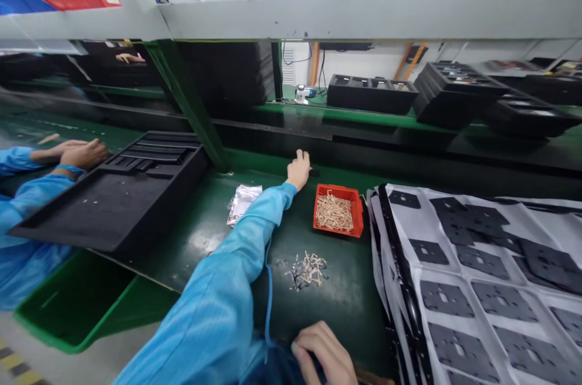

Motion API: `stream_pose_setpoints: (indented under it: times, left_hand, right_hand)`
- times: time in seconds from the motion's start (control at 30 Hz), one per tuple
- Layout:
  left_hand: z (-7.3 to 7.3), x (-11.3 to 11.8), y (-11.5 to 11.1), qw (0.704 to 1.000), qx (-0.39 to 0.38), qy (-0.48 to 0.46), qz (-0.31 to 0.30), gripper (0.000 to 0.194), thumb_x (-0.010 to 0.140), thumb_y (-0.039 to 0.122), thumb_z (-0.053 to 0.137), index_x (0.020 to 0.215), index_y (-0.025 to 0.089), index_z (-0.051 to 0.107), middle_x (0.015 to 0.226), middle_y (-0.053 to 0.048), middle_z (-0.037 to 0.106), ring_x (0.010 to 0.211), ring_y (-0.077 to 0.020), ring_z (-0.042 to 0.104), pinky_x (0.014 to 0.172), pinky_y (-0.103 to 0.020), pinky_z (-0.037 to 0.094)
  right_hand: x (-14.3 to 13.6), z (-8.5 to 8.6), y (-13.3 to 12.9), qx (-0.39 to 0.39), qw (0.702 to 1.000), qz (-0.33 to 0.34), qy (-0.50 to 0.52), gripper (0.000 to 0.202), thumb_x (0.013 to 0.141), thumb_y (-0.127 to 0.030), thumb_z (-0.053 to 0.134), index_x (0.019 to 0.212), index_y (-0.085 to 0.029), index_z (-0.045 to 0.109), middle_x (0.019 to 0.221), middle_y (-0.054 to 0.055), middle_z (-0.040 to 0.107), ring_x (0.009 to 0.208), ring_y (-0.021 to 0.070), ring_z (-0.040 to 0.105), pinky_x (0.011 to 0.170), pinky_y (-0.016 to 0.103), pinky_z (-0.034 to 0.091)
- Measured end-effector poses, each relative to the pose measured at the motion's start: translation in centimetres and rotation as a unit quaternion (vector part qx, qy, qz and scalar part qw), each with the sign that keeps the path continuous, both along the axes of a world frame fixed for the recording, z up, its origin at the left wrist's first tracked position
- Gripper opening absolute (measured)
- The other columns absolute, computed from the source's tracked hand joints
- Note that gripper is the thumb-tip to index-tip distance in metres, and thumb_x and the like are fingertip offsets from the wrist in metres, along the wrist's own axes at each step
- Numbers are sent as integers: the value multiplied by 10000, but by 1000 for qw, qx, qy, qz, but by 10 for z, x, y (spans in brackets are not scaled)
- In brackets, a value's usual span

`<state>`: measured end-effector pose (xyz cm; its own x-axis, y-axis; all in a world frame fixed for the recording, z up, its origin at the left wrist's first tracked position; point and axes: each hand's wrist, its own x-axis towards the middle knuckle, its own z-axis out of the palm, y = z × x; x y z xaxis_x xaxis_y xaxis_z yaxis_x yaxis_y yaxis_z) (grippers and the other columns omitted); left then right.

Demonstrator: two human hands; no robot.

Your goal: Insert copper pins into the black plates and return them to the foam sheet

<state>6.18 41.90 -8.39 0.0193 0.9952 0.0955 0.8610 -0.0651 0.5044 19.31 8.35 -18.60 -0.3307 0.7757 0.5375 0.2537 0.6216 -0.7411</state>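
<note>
My left hand (299, 170) reaches across the green bench to its back, in a blue sleeve with a coiled blue cord. Its fingers are curled beside a small dark thing (313, 173); its kind does not show. Just to the right is a red bin (359, 218) full of small tan pieces (334, 212). Nearer to me lies a loose pile of small metal-looking pieces (311, 268). At the bench's near edge, my right hand (325, 354) is bent, fingers together; its palm side is hidden. A silvery packet (244, 202) lies left of my left hand.
Black flat plates (482, 261) lie in a stacked pale sheet tray at the right. A large black tray (113, 203) overhangs the bench at left, near a co-worker's hands (84, 153). A green post (186, 100) and a grey beam (364, 9) stand ahead. A green tub (150, 306) sits below.
</note>
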Motion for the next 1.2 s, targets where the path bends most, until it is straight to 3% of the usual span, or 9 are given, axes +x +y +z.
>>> stream_pose_setpoints:
  times: [0.1,0.27,0.4,0.53,0.67,0.8,1.0,1.13,1.2]
  left_hand:
    - [-19,-21,-45,997,-15,6,-71,299,1027,301,693,1293,166,670,1364,-117,667,1191,-289,680,1005,-520,587]
    - [-47,-67,-159,966,-87,-35,-240,95,1004,235,712,1051,154,713,1076,-50,730,984,-218,708,906,-427,598]
    - [-55,-76,-198,950,-95,-95,-282,21,973,191,694,981,172,698,1125,-60,685,1074,-252,628,999,-476,498]
    - [-55,-72,-197,946,-104,-210,-225,182,933,249,727,800,187,620,930,-17,628,933,-228,578,960,-444,454]
    - [-52,-60,-213,920,-93,-379,-43,191,949,330,704,862,200,595,992,-32,585,947,-222,537,932,-398,436]
    - [-43,-37,-245,794,-172,-573,108,268,961,442,679,1019,180,668,1123,-95,642,990,-217,604,878,-340,492]
    - [-27,-6,-273,572,-268,-748,205,308,737,356,945,893,151,776,980,-71,731,873,-153,675,802,-242,565]
    - [-25,1,-275,504,-254,-787,249,81,883,190,830,888,112,808,963,-88,763,860,-136,702,819,-218,587]
    - [-26,4,-275,487,-241,-796,267,136,971,123,712,881,91,808,945,-97,767,847,-132,710,811,-214,590]
  right_hand:
    - [4,-7,0,-16,1000,3,3,175,950,-49,571,922,-218,607,762,-3,691,676,132,647,624,239,550]
    - [-1,-14,2,-31,999,-6,30,165,1007,-120,521,901,-229,584,730,-1,664,655,140,607,620,259,519]
    - [1,-3,11,-61,998,1,25,180,1028,-157,514,891,-238,598,747,0,673,681,142,621,635,251,523]
    - [9,20,22,-81,997,11,8,169,1020,-149,561,893,-248,609,778,-20,689,696,127,645,655,227,548]
    - [8,30,34,-80,996,-24,14,147,1044,-157,548,964,-254,626,850,-19,707,767,114,697,727,197,586]
    - [-3,29,48,-61,992,-112,12,169,1051,-133,544,1143,-234,644,1058,37,721,998,127,725,928,217,583]
    - [-11,29,58,-4,984,-170,-45,186,1032,-137,587,1179,-213,671,1244,105,667,1171,206,645,987,343,554]
    - [-11,31,57,26,980,-177,-82,185,1035,-124,569,1177,-187,670,1238,123,678,1113,226,636,933,378,546]
    - [-11,32,57,39,978,-180,-100,187,1036,-108,555,1169,-172,670,1230,129,688,1081,226,636,909,378,535]
